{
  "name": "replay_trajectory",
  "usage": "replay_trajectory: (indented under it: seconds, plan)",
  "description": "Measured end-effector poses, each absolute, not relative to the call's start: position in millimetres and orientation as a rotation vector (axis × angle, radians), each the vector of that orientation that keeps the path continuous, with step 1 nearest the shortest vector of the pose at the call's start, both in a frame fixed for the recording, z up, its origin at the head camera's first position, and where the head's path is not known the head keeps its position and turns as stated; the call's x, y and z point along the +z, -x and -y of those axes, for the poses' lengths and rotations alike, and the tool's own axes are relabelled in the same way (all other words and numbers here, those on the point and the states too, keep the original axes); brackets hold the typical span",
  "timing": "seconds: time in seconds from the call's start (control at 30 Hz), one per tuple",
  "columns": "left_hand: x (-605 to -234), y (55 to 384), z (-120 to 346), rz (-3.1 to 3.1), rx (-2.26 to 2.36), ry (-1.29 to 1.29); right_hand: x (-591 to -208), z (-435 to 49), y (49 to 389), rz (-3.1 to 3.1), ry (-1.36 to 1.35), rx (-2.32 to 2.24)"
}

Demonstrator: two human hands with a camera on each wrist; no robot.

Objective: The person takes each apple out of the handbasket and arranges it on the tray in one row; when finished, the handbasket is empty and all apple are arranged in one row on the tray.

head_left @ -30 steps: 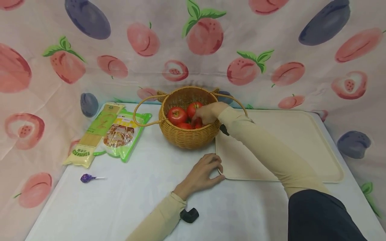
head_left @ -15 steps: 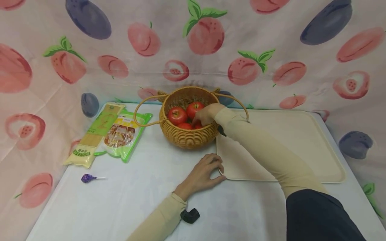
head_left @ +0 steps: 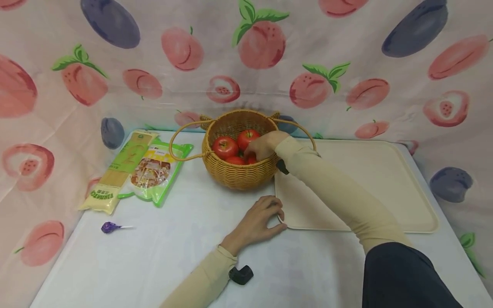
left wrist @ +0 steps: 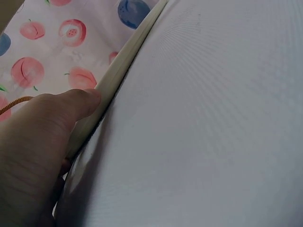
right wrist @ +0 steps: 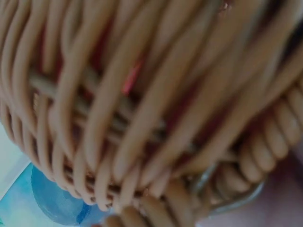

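Observation:
My right hand [head_left: 263, 144] reaches down over the right rim of a wicker basket [head_left: 236, 177], its fingers curled at a red apple [head_left: 252, 160] that they mostly hide. Other red apples [head_left: 225, 147] lie beside it in the basket. The right wrist view is filled by the basket's woven wall [right wrist: 128, 99], with red showing through the gaps. My left hand [head_left: 257, 220] holds the near-left corner of a beige tray [head_left: 362, 188]. In the left wrist view, the thumb lies along the tray's edge [left wrist: 120, 71], with the other fingers mostly hidden.
Left of the basket lie a yellow-green noodle packet [head_left: 117, 171] and a green-edged food bag [head_left: 152, 171]. A purple-wrapped lollipop [head_left: 110, 227] lies nearer, on the white tabletop [head_left: 161, 252]. A fruit-print cloth [head_left: 265, 85] hangs behind. The basket's looped handles [head_left: 173, 145] stick out sideways.
My right hand has sunk slightly into the basket, and the apple at its fingers shows less than a second ago. The left hand stays at the tray's corner.

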State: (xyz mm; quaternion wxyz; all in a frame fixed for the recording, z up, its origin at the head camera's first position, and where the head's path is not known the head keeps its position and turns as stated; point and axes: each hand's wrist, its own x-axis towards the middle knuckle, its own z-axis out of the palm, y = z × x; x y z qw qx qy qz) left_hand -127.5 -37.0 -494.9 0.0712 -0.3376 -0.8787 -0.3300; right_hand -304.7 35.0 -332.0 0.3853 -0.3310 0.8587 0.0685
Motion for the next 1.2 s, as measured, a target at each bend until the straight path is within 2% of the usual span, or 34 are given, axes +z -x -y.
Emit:
replay_trajectory:
  seconds: [0.67,1.2]
  plan:
    - [-493,128,36,2.644,-0.990,1.020,-319,-44,302,-2.310,0.954,0.107]
    - [-493,126,36,2.671,-0.999,1.002,-323,-57,301,-2.398,1.116,-0.187]
